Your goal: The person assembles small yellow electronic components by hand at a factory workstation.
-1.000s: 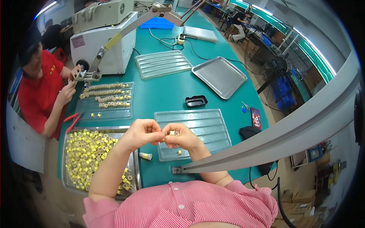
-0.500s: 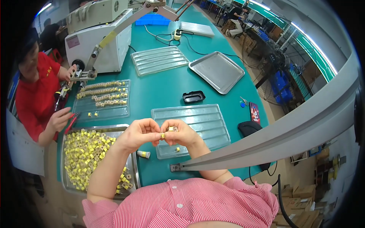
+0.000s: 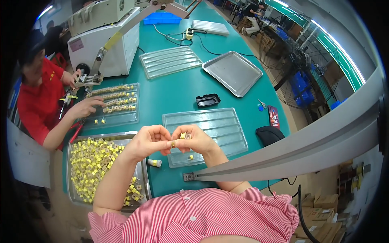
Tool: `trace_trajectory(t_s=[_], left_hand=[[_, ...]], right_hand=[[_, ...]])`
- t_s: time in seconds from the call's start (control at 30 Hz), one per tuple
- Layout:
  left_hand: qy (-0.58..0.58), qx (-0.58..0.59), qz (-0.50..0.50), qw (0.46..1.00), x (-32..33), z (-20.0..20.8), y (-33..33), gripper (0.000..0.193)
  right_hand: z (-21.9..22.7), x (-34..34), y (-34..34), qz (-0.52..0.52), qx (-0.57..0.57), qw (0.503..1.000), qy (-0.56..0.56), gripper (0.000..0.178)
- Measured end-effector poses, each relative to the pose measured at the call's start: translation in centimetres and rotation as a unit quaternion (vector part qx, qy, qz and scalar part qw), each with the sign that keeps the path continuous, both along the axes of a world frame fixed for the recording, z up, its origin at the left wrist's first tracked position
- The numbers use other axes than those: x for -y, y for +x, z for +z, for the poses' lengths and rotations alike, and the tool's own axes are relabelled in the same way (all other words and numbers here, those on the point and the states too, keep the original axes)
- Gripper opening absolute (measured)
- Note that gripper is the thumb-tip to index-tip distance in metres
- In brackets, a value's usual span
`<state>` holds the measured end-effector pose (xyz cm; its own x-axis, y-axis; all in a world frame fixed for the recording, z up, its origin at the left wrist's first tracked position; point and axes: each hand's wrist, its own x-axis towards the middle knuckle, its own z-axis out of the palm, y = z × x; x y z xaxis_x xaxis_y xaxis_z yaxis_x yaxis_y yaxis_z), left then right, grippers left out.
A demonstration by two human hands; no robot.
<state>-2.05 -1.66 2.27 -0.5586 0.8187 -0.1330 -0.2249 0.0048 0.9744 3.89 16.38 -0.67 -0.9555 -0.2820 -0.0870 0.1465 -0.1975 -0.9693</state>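
My left hand and my right hand meet above the near-left edge of a clear ridged tray. Their fingertips pinch a small yellow-taped coil between them; its lower part is partly hidden by the fingers. In the curl of my right hand sit further small coils, yellow and beige. One loose coil lies in the ridged tray just below my right hand. Under my left forearm spreads a metal tray heaped with many such coils.
A grey cone-shaped piece lies beside the metal tray. A grey metal beam crosses low at the right. Beyond are a black box, a bare steel tray and another ridged tray. A co-worker's hand reaches over rows of coils.
My hands keep nearly the same pinch on the coil. The co-worker's hand has moved away from the red-handled tool up to the coil rows. The view has shifted slightly.
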Motion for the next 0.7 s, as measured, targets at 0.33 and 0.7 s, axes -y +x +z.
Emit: trace_trajectory(t_s=[0.33,0.7], left_hand=[[0.047,0.083,0.021,0.995,-0.1,-1.6,-0.1,0.015],[-0.155,-0.143,0.196,0.958,4.8,-4.5,-7.4,0.015]], right_hand=[[-0.2,0.4,-0.1,-0.047,0.051,0.996,-0.053,0.018],[-2.1,-0.7,-1.3,-0.1,0.049,0.975,-0.19,0.024]])
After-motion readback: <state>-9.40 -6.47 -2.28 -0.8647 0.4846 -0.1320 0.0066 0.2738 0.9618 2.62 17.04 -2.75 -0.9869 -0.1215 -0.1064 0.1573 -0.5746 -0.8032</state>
